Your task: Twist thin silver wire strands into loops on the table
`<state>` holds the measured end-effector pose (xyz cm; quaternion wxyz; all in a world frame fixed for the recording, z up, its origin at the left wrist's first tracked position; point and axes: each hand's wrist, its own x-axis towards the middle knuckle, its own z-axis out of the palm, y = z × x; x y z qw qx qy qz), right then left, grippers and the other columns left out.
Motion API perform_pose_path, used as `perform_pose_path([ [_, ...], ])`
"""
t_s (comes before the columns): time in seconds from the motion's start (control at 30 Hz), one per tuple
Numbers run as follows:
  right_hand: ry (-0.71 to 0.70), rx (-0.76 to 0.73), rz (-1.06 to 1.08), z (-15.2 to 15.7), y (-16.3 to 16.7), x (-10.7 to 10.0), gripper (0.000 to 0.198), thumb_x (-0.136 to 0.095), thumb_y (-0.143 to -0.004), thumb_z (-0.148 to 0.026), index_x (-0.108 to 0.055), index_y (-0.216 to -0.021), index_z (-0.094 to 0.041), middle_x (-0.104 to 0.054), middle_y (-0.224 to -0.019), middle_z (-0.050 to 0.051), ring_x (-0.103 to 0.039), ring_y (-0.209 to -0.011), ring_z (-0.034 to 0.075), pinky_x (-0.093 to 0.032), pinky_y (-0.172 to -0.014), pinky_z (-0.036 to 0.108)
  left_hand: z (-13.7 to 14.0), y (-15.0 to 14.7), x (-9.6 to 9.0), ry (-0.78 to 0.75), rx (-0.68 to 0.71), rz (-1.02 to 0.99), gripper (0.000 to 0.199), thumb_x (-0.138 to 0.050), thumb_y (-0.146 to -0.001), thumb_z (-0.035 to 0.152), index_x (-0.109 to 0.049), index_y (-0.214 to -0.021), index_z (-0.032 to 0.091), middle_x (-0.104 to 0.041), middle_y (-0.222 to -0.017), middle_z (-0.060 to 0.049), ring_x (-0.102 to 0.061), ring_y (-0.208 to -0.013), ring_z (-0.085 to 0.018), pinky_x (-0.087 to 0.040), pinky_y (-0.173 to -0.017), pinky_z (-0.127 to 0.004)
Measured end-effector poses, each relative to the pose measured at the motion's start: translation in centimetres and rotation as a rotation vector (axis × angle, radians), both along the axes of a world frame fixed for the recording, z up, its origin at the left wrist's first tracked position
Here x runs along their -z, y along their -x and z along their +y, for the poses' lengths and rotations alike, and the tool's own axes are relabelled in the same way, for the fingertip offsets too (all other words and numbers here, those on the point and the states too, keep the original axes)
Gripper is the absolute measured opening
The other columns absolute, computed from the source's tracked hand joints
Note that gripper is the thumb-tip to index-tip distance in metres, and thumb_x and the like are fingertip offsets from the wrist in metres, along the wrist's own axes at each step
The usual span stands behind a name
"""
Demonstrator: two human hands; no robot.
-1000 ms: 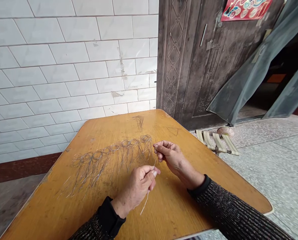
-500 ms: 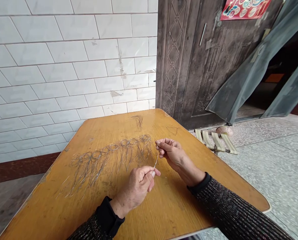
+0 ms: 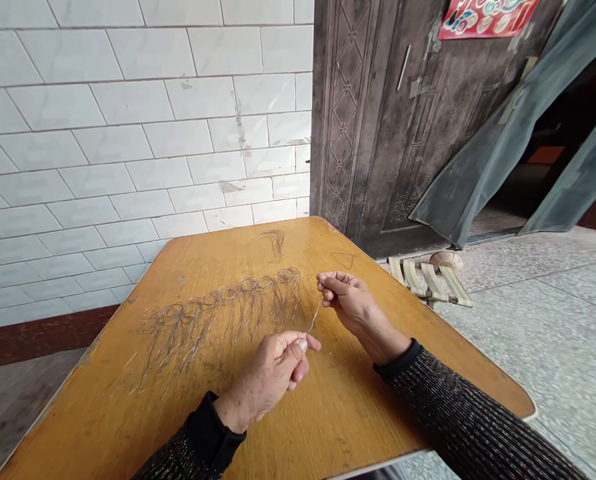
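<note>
A thin metal wire (image 3: 315,316) runs slantwise between my two hands, above the wooden table. My left hand (image 3: 274,370) pinches its lower end between thumb and forefinger. Higher up and to the right, my right hand (image 3: 347,299) is closed on the upper part with its fingertips. Left of my hands lies a row of wire pieces with looped tops and loose tails (image 3: 198,313). Farther back is a small bunch of bent wires (image 3: 277,240). Another thin bent wire (image 3: 345,259) lies beyond my right hand.
The wooden table (image 3: 368,413) reaches toward a white tiled wall (image 3: 143,147). Behind it stands a dark carved door (image 3: 363,133), with a grey curtain (image 3: 503,140) at the right. A low stool with woven straps (image 3: 431,280) stands beside the table's right edge.
My right hand has moved slightly up and to the right. The wire between my hands now looks a little bent. My left hand has barely moved.
</note>
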<state>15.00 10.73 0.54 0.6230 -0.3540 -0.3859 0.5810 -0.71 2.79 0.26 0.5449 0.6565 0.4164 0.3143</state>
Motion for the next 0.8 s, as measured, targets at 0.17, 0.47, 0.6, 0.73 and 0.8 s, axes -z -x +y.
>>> perform_pose_path([
  [0.17,0.014,0.016,-0.002,0.5,-0.4,0.0,0.022,-0.072,-0.054,-0.027,-0.054,-0.055,-0.013,-0.051,-0.047,-0.004,-0.037,-0.036,0.002,-0.036,-0.037,0.015,0.0,0.0,0.1,-0.057,0.026,0.056,0.031,-0.037,-0.086,0.037,-0.056,-0.082,0.013,-0.037,-0.048,0.007,-0.031,-0.043,-0.007,-0.025,-0.047,-0.022],
  [0.47,0.042,0.035,0.038,1.4,-1.0,0.4,0.019,-0.07,-0.053,-0.024,-0.054,-0.056,-0.014,-0.049,-0.044,-0.005,-0.037,-0.036,0.002,-0.036,-0.035,0.014,0.1,0.0,0.4,-0.036,0.052,0.055,0.03,-0.038,-0.086,0.037,-0.055,-0.084,0.013,-0.038,-0.046,0.007,-0.032,-0.04,-0.007,-0.025,-0.043,-0.02],
  [0.6,0.049,0.035,0.038,1.5,-1.0,0.6,0.019,-0.07,-0.054,-0.023,-0.054,-0.055,-0.013,-0.049,-0.043,-0.005,-0.036,-0.035,0.002,-0.037,-0.035,0.014,-0.1,-0.1,0.1,-0.063,0.069,0.062,0.03,-0.036,-0.087,0.037,-0.053,-0.086,0.013,-0.039,-0.047,0.007,-0.032,-0.039,-0.006,-0.027,-0.042,-0.02],
  [0.73,0.056,0.035,0.037,1.6,-0.9,0.7,0.017,-0.069,-0.054,-0.022,-0.054,-0.056,-0.013,-0.049,-0.043,-0.005,-0.037,-0.035,0.002,-0.038,-0.034,0.014,-0.2,-0.1,-0.1,-0.141,0.053,0.131,0.029,-0.036,-0.087,0.036,-0.053,-0.08,0.014,-0.039,-0.046,0.007,-0.034,-0.039,-0.006,-0.029,-0.044,-0.02],
  [0.8,0.059,0.033,0.036,1.6,-0.9,0.8,0.017,-0.068,-0.054,-0.022,-0.054,-0.056,-0.013,-0.049,-0.042,-0.005,-0.037,-0.034,0.002,-0.038,-0.034,0.014,-0.3,-0.1,-0.1,-0.152,0.051,0.149,0.03,-0.037,-0.087,0.037,-0.053,-0.079,0.014,-0.039,-0.046,0.007,-0.035,-0.039,-0.006,-0.029,-0.045,-0.02],
])
